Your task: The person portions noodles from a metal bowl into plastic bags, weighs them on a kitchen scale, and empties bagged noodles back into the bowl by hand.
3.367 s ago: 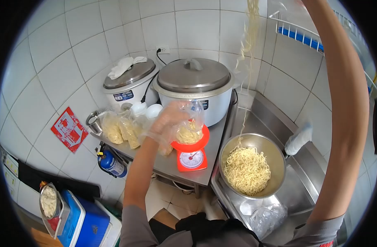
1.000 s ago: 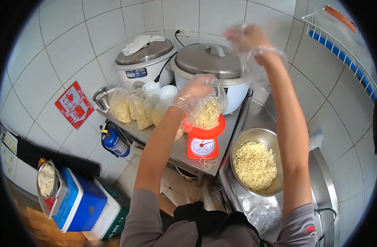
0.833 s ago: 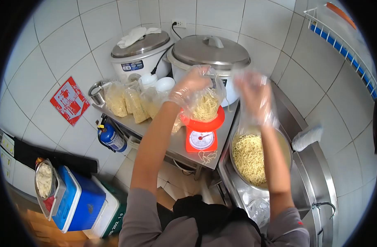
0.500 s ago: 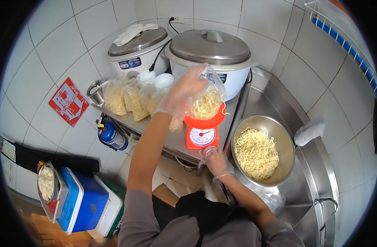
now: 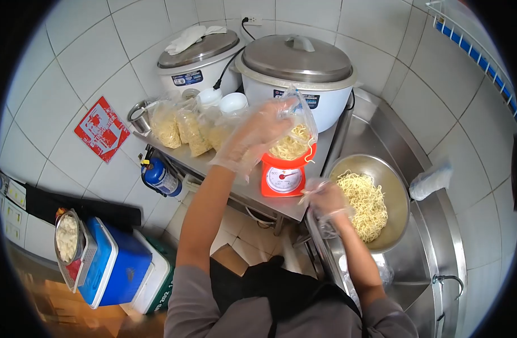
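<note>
**Clear bag (image 5: pixel 307 116) of noodles (image 5: pixel 292 146) upright on a scale (image 5: pixel 275 186), left hand (image 5: pixel 264 127) at its mouth, right hand (image 5: pixel 330 200) lower down**

The clear bag stands on the pan (image 5: pixel 295 164) of the orange-red scale, near the front of a steel table (image 5: pixel 321 163). Its long axis runs upward, mouth uppermost, with noodles in its lower part (a loose strand (image 5: pixel 311 154) hangs over the pan's right side).

The gloved left hand is the nearer one: it reaches in from the left, fingers closed on the side of the bag's mouth. The gloved right hand is lower and farther right, apart from the bag, so the mouth lies up and to the left of its fingertips. Those fingers are drawn together; a pale bit shows at the tips, too blurred to tell whether anything is held.

The right hand is near the table's right edge and overlaps the left side of a steel bowl (image 5: pixel 398 197) heaped with more noodles; contact cannot be told.

A large cooker (image 5: pixel 326 101) rises just behind the bag, and filled bags (image 5: pixel 169 130) stand to the left. Room opens rightward above the bowl, toward the sink counter (image 5: pixel 377 127).
</note>
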